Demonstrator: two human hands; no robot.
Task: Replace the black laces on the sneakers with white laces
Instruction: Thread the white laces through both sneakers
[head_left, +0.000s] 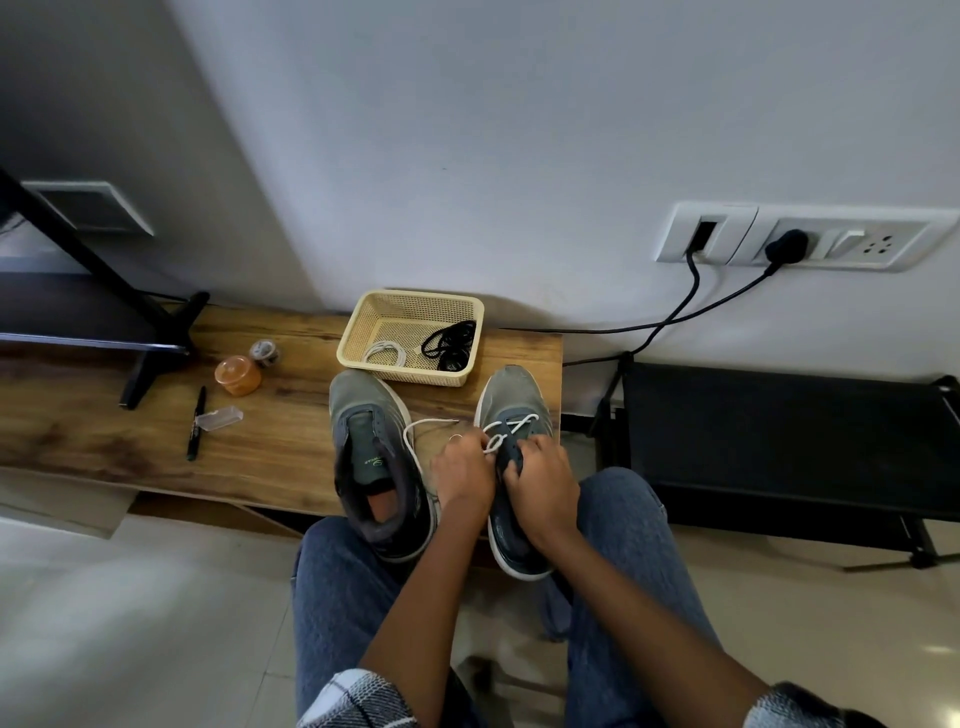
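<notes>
A small pale green logo sits on the tongue of the left sneaker (375, 457), but its lettering is too tiny for me to read; the black marker (196, 422) at nine o'clock also carries print I cannot make out. Both sneakers are grey-green with white soles, toes pointing to twelve o'clock, standing on the wooden bench (270, 415) in front of my knees. The left one has no lace. The right sneaker (511, 415) has a white lace (506, 432) crossed through its front eyelets, with a loose end looping across the bench towards the left shoe. My left hand (464, 473) pinches this lace beside the eyelets, and my right hand (540, 480) grips the tongue and upper of the right sneaker; my fingertips are hidden from me. At twelve o'clock, touching the toes, a cream plastic basket (410, 301) holds coiled black laces (451, 343) and another white lace (385, 353). An orange jar (238, 375) stands at ten o'clock.
</notes>
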